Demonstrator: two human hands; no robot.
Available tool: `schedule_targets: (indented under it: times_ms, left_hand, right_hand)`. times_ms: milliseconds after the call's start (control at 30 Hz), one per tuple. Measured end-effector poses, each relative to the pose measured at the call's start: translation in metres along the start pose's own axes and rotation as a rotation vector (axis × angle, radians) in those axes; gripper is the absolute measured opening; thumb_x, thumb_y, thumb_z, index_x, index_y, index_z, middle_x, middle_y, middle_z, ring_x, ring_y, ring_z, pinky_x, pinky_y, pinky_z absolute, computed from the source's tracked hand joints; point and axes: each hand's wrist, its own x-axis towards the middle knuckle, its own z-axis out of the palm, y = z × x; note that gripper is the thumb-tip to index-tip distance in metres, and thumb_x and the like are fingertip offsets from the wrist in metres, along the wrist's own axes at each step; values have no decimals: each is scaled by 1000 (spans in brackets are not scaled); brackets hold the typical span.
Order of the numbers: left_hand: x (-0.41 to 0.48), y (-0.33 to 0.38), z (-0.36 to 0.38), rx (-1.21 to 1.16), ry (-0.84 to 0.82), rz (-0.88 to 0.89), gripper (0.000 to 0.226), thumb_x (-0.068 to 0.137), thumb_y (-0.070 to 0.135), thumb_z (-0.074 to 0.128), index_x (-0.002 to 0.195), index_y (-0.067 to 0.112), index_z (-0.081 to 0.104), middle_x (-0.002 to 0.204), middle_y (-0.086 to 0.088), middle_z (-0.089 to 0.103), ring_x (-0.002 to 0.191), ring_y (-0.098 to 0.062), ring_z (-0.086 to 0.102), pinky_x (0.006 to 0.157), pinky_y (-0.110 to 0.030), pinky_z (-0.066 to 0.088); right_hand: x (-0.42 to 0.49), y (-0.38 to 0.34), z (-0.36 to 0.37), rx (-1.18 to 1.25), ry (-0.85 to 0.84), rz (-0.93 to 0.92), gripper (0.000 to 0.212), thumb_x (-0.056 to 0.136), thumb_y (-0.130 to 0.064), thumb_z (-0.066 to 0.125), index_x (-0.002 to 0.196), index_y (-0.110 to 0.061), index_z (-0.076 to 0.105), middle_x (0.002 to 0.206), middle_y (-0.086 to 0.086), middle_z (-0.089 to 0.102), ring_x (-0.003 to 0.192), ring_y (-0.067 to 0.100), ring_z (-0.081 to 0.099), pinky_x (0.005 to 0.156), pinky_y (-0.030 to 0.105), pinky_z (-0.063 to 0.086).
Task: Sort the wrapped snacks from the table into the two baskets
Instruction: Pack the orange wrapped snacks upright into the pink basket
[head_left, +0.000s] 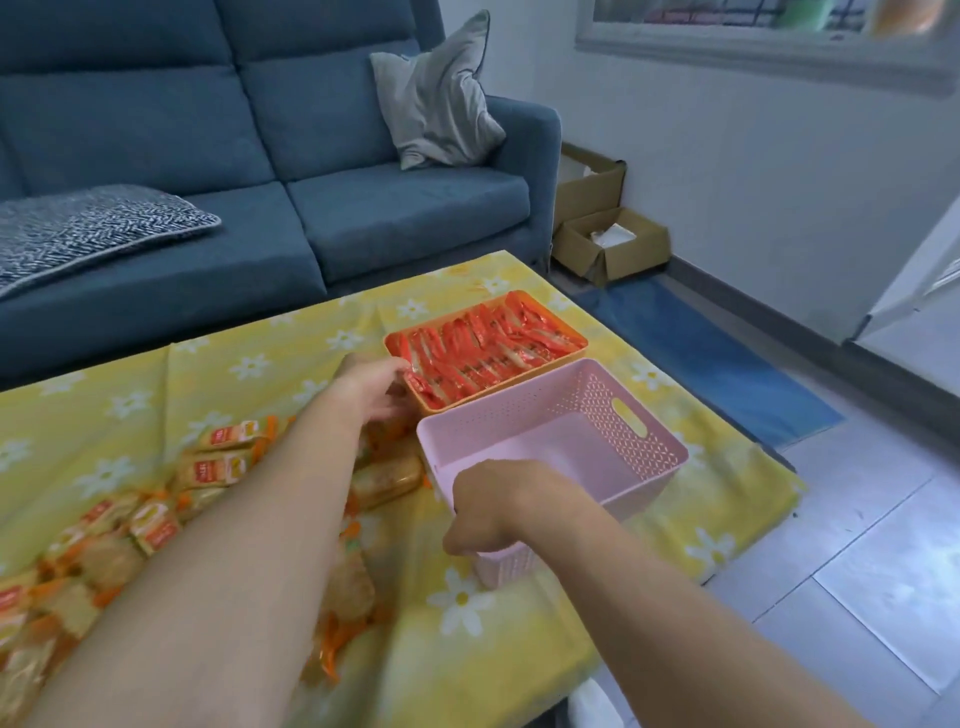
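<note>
Gripping the near rim of an empty pink basket, the right hand curls closed. The left hand touches the orange basket full of red wrapped snacks; its grasp is unclear. Orange-and-yellow snacks lie scattered on the yellow floral tablecloth.

Soft even indoor light, faint shadows, slight blur, wide-angle bending at edges

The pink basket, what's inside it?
The pink basket looks empty: only its bare pink floor and holed walls show. The right hand grips its near rim and covers that corner, so anything lying right under the hand cannot be seen.
</note>
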Motion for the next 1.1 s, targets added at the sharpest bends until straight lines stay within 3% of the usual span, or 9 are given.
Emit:
schedule_targets:
  times_ms: [133, 267, 367, 500, 667, 767, 867, 967, 1100]
  left_hand:
    - [-20, -4, -45, 89, 49, 91, 29, 102, 28, 53, 126, 14, 59, 115, -12, 69, 93, -26, 65, 80, -37, 55]
    - [-68, -43, -105, 482, 68, 269, 13, 93, 18, 62, 85, 18, 72, 83, -3, 70, 75, -20, 60, 66, -28, 45]
    - [-118, -86, -148, 734, 87, 340, 8, 88, 15, 69, 88, 19, 76, 89, 6, 71, 86, -11, 62, 74, -25, 45]
    - [-154, -135, -174, 926, -121, 356, 21, 80, 17, 76, 94, 32, 72, 97, 7, 64, 88, -9, 61, 76, -18, 45]
    - [-164, -175, -165, 1183, -189, 416, 67, 69, 48, 81, 129, 31, 57, 131, 1, 55, 122, -22, 49, 101, -36, 44]
    - [-166, -178, -152, 1338, -125, 509, 67, 72, 55, 77, 131, 34, 54, 134, 4, 51, 129, -22, 40, 100, -36, 41]
    - [-169, -174, -152, 1272, 23, 553, 58, 74, 60, 69, 124, 32, 59, 121, 3, 50, 121, -22, 42, 97, -36, 40]
    - [-166, -172, -158, 1143, 206, 554, 49, 75, 48, 65, 117, 26, 52, 116, 5, 50, 113, -21, 48, 92, -33, 38]
    - [-154, -174, -156, 1253, 200, 461, 50, 78, 33, 67, 122, 25, 44, 125, 2, 58, 121, -23, 52, 101, -37, 36]
  right_hand:
    - [-9, -17, -5, -120, 295, 36, 9, 92, -21, 54, 99, -21, 59, 103, 0, 67, 90, 25, 62, 66, 29, 35]
    - [-7, -49, -6, 111, 625, -24, 33, 94, -21, 51, 127, -18, 52, 115, 10, 67, 106, 36, 66, 70, 37, 38]
    - [12, -83, 20, 182, 476, -135, 31, 93, -21, 49, 123, -16, 55, 121, 15, 64, 112, 39, 62, 78, 40, 47]
    - [35, -103, 63, 200, 289, -54, 43, 96, -31, 50, 135, -12, 47, 139, 18, 51, 123, 40, 58, 95, 45, 49]
    - [44, -117, 78, 254, 300, 51, 71, 84, -36, 72, 137, -8, 35, 136, 18, 54, 121, 38, 59, 91, 44, 51]
    - [49, -117, 68, 270, 299, 51, 72, 83, -32, 73, 139, -2, 39, 141, 21, 43, 122, 38, 57, 94, 42, 51]
    - [56, -113, 54, 180, 388, -64, 50, 83, -26, 67, 127, -7, 50, 134, 17, 45, 122, 38, 53, 97, 42, 47]
    - [68, -115, 49, -10, 421, -253, 45, 85, -21, 60, 128, -11, 49, 134, 9, 48, 127, 34, 48, 98, 46, 48]
    - [84, -121, 56, -169, 373, -274, 57, 86, -23, 63, 138, -20, 41, 141, 1, 48, 132, 27, 45, 99, 48, 48]
